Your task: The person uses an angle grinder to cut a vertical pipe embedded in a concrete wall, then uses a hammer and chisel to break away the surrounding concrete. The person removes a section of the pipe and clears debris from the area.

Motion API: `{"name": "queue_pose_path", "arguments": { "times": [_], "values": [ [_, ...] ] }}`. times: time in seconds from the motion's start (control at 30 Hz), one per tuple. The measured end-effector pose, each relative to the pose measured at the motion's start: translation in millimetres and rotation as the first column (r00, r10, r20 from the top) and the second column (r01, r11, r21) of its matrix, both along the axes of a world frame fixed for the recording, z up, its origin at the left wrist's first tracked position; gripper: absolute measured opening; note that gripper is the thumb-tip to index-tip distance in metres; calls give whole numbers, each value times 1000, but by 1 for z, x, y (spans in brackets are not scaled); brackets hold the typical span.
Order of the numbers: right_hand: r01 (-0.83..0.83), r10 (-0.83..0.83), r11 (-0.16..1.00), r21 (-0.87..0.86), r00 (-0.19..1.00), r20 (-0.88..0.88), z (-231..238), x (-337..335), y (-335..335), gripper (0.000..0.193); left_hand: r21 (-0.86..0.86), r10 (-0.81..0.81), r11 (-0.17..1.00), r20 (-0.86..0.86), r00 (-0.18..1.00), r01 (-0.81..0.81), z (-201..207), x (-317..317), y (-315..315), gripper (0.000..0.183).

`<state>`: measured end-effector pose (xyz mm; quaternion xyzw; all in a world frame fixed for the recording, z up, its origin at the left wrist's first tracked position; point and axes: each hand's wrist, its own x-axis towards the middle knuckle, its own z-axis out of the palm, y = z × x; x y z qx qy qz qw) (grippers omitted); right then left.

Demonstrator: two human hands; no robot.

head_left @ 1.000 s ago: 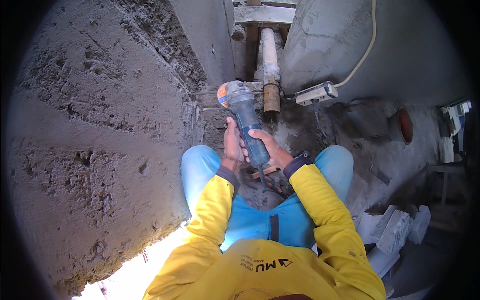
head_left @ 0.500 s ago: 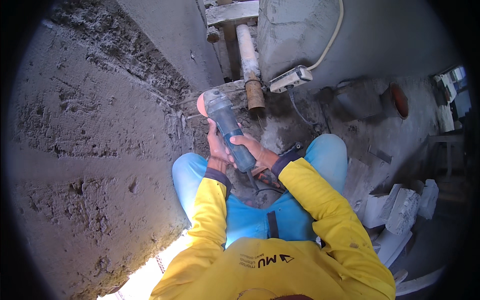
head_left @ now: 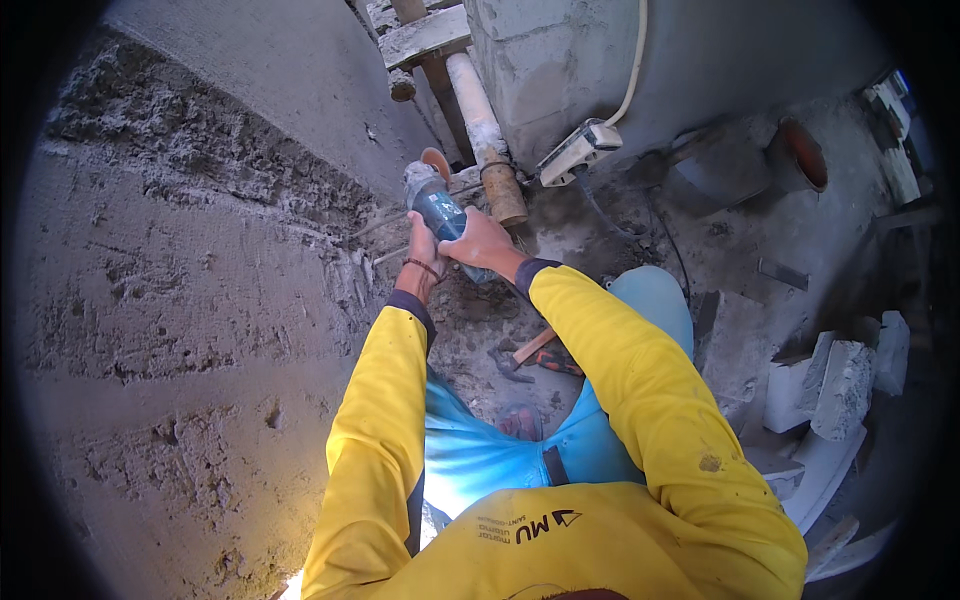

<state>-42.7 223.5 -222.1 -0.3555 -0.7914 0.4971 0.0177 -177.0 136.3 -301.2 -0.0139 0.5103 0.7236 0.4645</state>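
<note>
My left hand (head_left: 422,246) and right hand (head_left: 480,240) are both wrapped around the grinder (head_left: 438,212), out in front of me, just left of the pipe (head_left: 504,192); its disc (head_left: 435,159) sits at the far end. Markings on its blue body are too small to read. Dark lettering and an angular logo (head_left: 567,518) cross my yellow shirt (head_left: 610,545).

Rough grey wall (head_left: 180,330) fills our left, its surface pitted, with a coarse, broken band (head_left: 200,150) running diagonally across it. Ahead to the right we note a smoother grey wall (head_left: 740,60). Floor (head_left: 735,240) dusty, uneven. We see bright light (head_left: 293,586) low at left; far right side dim.
</note>
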Motion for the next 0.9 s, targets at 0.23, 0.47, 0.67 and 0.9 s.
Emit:
{"name": "queue_pose_path", "arguments": {
  "times": [0.23, 0.47, 0.67, 0.9],
  "values": [
    [-97, -109, 861, -499, 924, -367, -51, 19, 4, 53, 355, -130, 932, 157, 979, 67, 15, 32, 8, 81],
    [-250, -222, 451, -857, 899, -378, -20, 25, 6, 51, 492, -205, 860, 87, 975, 137, 39, 28, 1, 81],
    [-279, -166, 494, -823, 899, -404, -18, 30, -1, 60, 414, -89, 909, 73, 993, 51, 37, 37, -4, 86],
    [-251, -146, 731, -634, 851, -505, -28, 18, -12, 74, 488, -27, 872, 137, 990, -44, 37, 34, -1, 90]
  ]
}}
